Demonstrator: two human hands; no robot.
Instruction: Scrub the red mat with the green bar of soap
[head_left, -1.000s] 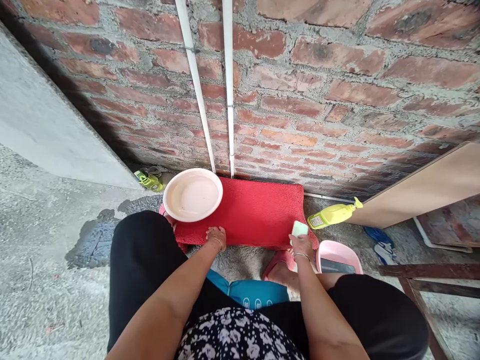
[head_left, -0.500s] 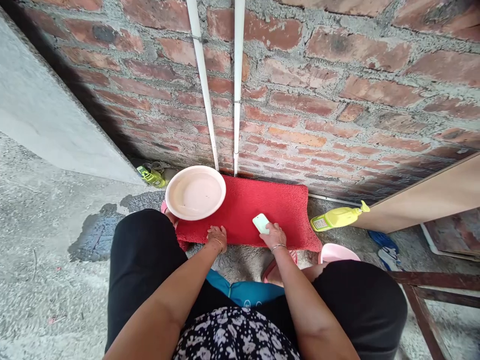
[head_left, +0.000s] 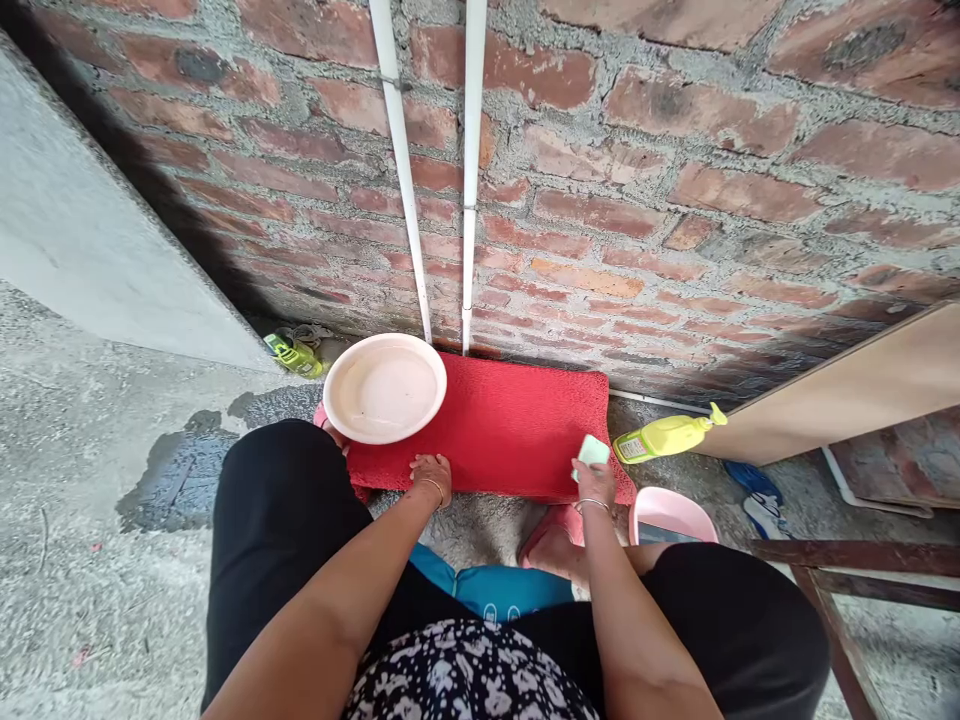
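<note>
Mat (head_left: 517, 420), red, is lying by the wall (head_left: 570, 230); right hand (head_left: 598, 484) is grasping a green block (head_left: 595, 450) at its right end; left hand (head_left: 433, 476) is resting on near edge, grip unclear.

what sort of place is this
Probably a rough, unfinished utility corner or yard, judging by the bare brick wall, two white pipes running down it, and the rough concrete floor.

Red cloth (head_left: 517, 430) — pale-pink basin (head_left: 382, 435) at its far-left corner, mint-green block (head_left: 595, 451) near its right edge — black top (head_left: 472, 670), pale-flowered.
</note>
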